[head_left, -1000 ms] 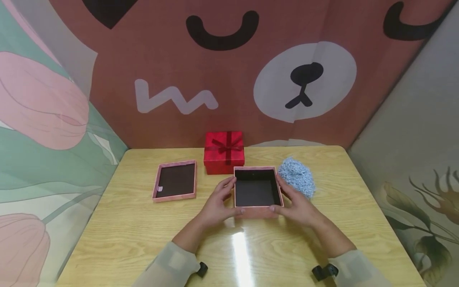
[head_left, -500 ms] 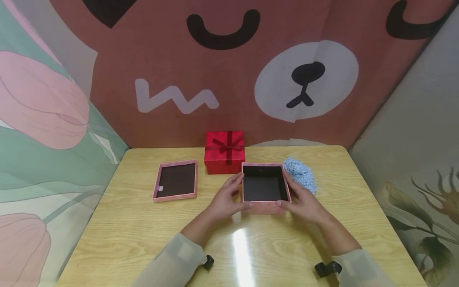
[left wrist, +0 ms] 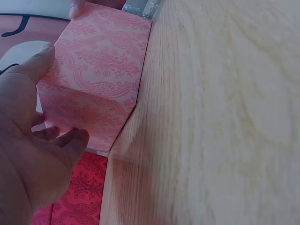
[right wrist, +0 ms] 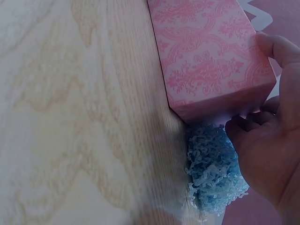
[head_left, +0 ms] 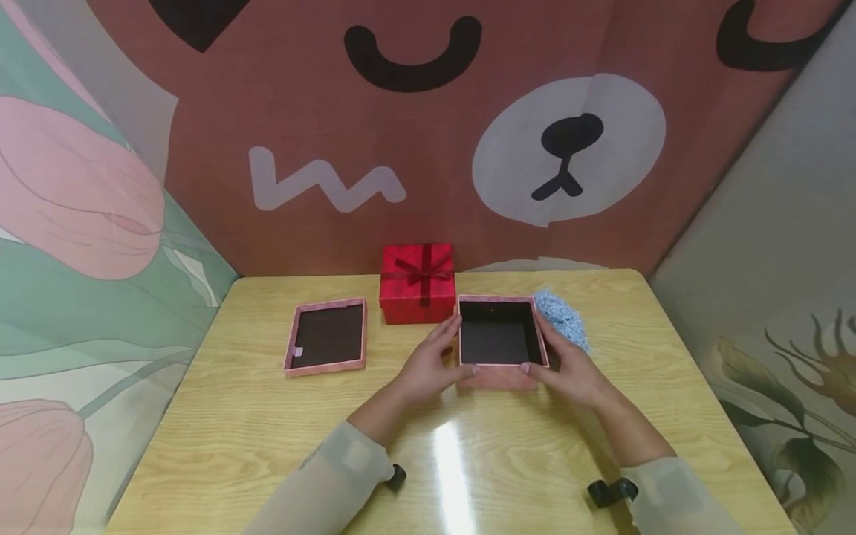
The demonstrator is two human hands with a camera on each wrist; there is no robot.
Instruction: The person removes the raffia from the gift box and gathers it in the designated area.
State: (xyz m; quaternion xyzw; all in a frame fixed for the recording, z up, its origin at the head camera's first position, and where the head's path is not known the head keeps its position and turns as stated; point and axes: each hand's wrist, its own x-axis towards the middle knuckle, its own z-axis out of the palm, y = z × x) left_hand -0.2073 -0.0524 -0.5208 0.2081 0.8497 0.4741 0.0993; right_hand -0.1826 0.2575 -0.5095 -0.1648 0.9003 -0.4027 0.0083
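Observation:
A pink patterned gift box (head_left: 498, 377) with a black inside stands uncovered on the table. My left hand (head_left: 429, 369) holds its left side, thumb along the front face. The left wrist view has the same hand (left wrist: 33, 126) with fingers against the box's side wall (left wrist: 101, 61). On the opposite side my right hand (head_left: 576, 371) grips the box, thumb at the front rim and fingers along the right wall. In the right wrist view, blue shredded paper (right wrist: 213, 164) lies right beside the box, close to the right fingers.
A pink lid (head_left: 329, 338) lies with its black inside up at the left of the wooden table (head_left: 267, 446). Behind and left of the pink box stands a red gift box (head_left: 417, 286) with a dark red bow. A printed cloth (head_left: 321, 119) hangs along the back edge.
Both hands have moved the pink box to the right and farther back, nearer the red box's right side. It now hides part of the blue shredded paper. Lid and red box stay put.

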